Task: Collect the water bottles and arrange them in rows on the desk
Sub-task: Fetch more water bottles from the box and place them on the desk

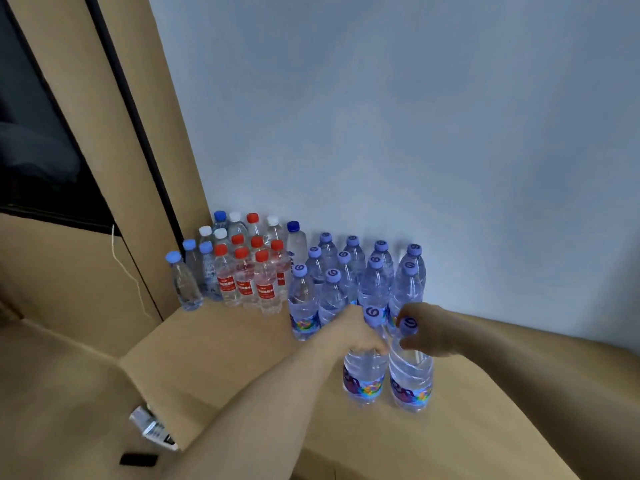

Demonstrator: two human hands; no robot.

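Two clear water bottles with purple caps and colourful labels stand side by side on the tan desk (221,344). My left hand (349,332) grips the neck of the left bottle (363,379). My right hand (429,332) grips the neck of the right bottle (412,382), just under its cap. Behind them, against the wall, several matching purple-capped bottles (332,282) stand in rows. Left of those stand several red-capped bottles (242,278) with red labels, then blue- and white-capped bottles (183,282) in the corner.
A grey-blue wall (415,133) backs the desk. A tan panel with a dark window (38,140) rises on the left. A white cord (128,271) hangs down there. A small silver-and-black object (152,427) lies below the desk's left edge.
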